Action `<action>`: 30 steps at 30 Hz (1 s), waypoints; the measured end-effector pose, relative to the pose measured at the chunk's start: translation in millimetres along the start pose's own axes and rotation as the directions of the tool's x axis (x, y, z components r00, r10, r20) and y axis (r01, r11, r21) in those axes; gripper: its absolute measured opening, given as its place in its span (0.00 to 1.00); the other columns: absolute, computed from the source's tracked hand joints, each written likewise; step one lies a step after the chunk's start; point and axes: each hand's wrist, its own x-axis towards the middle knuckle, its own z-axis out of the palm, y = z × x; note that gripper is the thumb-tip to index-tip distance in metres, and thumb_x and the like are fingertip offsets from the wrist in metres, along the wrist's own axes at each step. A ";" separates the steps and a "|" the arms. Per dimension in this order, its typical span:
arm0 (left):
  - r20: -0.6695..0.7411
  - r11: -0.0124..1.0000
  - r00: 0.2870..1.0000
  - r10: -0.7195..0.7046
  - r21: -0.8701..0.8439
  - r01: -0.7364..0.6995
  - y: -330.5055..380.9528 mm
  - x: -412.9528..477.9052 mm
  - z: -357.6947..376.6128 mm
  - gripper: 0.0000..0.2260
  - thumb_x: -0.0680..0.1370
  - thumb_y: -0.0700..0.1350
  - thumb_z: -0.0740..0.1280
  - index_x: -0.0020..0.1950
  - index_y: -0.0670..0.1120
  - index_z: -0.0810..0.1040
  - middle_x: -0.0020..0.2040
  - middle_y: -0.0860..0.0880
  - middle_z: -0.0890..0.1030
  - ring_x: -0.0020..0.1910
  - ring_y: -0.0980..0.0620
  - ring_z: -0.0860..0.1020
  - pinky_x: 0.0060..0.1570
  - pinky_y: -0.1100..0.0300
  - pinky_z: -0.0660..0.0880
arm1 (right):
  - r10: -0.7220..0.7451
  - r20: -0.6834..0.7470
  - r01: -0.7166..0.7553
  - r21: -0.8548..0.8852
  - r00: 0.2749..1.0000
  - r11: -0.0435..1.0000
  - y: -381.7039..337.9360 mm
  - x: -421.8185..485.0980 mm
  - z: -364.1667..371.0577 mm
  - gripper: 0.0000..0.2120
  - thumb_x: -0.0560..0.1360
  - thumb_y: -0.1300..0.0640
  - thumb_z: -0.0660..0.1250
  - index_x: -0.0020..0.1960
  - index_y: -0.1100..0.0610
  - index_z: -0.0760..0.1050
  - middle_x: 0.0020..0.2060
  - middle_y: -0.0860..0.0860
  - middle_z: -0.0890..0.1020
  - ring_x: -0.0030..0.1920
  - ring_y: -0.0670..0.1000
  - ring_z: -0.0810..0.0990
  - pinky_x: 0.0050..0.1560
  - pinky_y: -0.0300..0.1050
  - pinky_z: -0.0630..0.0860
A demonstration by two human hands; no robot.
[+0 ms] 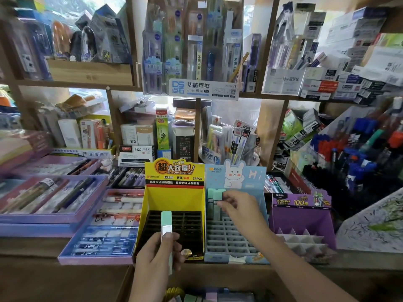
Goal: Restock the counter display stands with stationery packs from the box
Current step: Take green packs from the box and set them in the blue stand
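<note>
**One:** Green is the colour of both things you hold. Your left hand (157, 256) wraps its fingers and thumb round the bottom of a spare pack (166, 221). The pack stands straight up in front of the yellow stand (174, 199).

**Two:** I think you hold it low so the top is free to slide into a hole. It waits its turn there (the black holes in that stand all look empty).

**One:** Your right hand (238, 207) is well apart from the left one. It pinches the top of a second pack (217, 196) at the back of the blue stand (253, 175), the one with the bunny on it.

**Two:** That pack sits right beside a green neighbour (209, 201) in the back row. You probably fill from the back so your hand does not bump into packs in front.

**One:** The grey holes nearer to you are all bare, so I think you have lots left to do.

**Two:** The purple stand (303, 216) on the right shows only white dividers. The box (207, 280) is down low, close to you, with more packs in it. I cannot tell if the second pack is pushed all the way down, so go slowly and keep it straight.
</note>
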 end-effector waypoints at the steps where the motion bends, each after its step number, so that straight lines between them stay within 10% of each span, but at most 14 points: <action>1: 0.001 1.000 1.000 0.001 0.002 -0.001 -0.1 -0.2 0.1 0.12 0.84 0.44 0.62 0.52 0.39 0.81 0.36 0.43 0.81 0.31 0.49 0.80 0.29 0.58 0.75 | 0.006 0.006 -0.006 0.005 1.000 1.000 0.0 0.3 2.1 0.03 0.78 0.60 0.72 0.47 0.59 0.83 0.38 0.52 0.85 0.44 0.54 0.84 0.51 0.57 0.82; 22: -0.020 0.998 0.998 0.060 -0.028 -0.061 -10.0 0.9 3.7 0.05 0.80 0.41 0.68 0.49 0.43 0.84 0.38 0.41 0.85 0.37 0.45 0.85 0.36 0.56 0.81 | 0.078 -0.124 -0.056 0.167 0.989 0.984 -10.3 -23.6 8.1 0.04 0.78 0.60 0.73 0.47 0.52 0.83 0.37 0.48 0.85 0.40 0.45 0.84 0.43 0.39 0.81; 30: 0.093 0.994 0.990 0.102 0.037 -0.106 -7.8 -7.4 20.5 0.06 0.79 0.41 0.70 0.45 0.46 0.86 0.36 0.42 0.85 0.36 0.47 0.84 0.38 0.59 0.81 | -0.041 0.309 -0.089 0.393 0.950 0.915 -37.0 -64.5 12.0 0.04 0.77 0.47 0.74 0.48 0.46 0.87 0.40 0.50 0.87 0.39 0.43 0.83 0.39 0.36 0.78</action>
